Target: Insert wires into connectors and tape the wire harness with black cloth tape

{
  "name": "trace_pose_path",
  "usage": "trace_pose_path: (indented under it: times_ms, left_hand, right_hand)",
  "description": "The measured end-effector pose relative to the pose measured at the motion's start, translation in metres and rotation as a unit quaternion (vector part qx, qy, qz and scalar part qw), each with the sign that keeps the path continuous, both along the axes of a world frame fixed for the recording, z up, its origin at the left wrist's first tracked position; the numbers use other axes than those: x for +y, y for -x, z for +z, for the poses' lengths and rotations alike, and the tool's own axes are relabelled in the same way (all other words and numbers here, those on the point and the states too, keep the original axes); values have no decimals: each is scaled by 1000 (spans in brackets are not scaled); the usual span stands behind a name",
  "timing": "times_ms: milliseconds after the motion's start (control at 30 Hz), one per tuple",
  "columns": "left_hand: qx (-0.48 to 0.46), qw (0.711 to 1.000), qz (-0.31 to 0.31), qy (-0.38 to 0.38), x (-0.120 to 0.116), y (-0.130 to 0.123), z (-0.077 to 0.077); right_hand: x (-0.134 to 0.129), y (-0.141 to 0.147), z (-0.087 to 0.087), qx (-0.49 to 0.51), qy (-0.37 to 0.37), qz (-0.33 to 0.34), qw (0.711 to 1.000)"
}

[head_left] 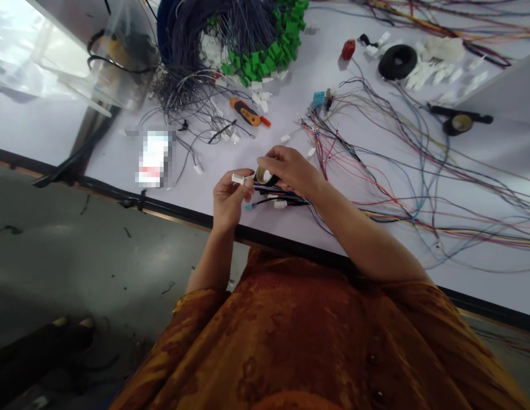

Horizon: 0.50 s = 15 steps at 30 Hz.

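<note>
Head view: left hand [228, 199] is closed in a pinch, thumb and fingers gripping a small white rectangular plastic connector [238, 178]. Connector is above the near edge of the white desk [329, 34], in front of the torso. Long axis roughly crosswise, dipping slightly to the right; outer end points left, away from the right hand. Its right end is covered by the fingertips, can't make out the detail there.

Right hand [294, 171] is closed on a black tape roll with a tan core [260, 175], just right of the connector. Roll's opening faces left, toward the connector; the hand covers its right side.

Below both: a bundle of dark wires [290, 199], running left-right, with a light-blue plastic connector [248, 206] at its left end. The right hand and forearm block part of it.

Around: orange-and-black handled tool [245, 112] beyond the hands, lying diagonally. Pile of green plastic connectors [265, 62] on grey-purple wires farther back. Loose thin red wires [367, 171] spread to the right, near the right forearm. Bigger black ring-shaped roll [397, 61] far right, next to scattered white plastic parts [436, 71]. Pixelated bright rectangle [154, 159] to the left, well apart from the left hand.
</note>
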<state>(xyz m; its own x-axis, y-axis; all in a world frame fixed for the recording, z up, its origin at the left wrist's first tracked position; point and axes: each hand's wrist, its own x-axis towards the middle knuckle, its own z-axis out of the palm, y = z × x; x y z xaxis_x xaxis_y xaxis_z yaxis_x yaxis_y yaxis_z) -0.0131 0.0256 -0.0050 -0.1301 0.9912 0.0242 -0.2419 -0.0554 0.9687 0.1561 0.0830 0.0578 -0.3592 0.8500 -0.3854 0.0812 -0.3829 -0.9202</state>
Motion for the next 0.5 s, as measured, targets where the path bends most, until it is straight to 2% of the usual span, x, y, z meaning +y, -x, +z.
trace_pose_path:
  times_ms: [67,133,233,300,333,400,433,500]
  left_hand:
    - [-4,1000,-9,-1,1,1,-1]
    - [-10,1000,0,11,3,1,-1]
    - [-22,999,17,44,5,0,2]
    - [-30,997,14,75,4,-1,6]
    - [-32,995,12,90,3,-2,8]
    - [-26,995,14,95,-2,-3,14]
    - [-13,996,16,83,-5,-4,17]
    - [36,998,15,39,-11,-5,22]
  right_hand:
    - [-8,3,-1,-33,-39,6,999]
    - [-26,6,-6,-85,-133,0,987]
    - [-65,7,-17,-197,-288,39,936]
    - [-84,5,-23,-236,-332,104,908]
    - [-88,3,-24,-232,-337,114,905]
    - [-83,-2,-21,-187,-321,49,927]
    - [-74,-4,-19,-153,-286,-1,946]
    - [-51,-6,-13,-87,-150,-55,983]
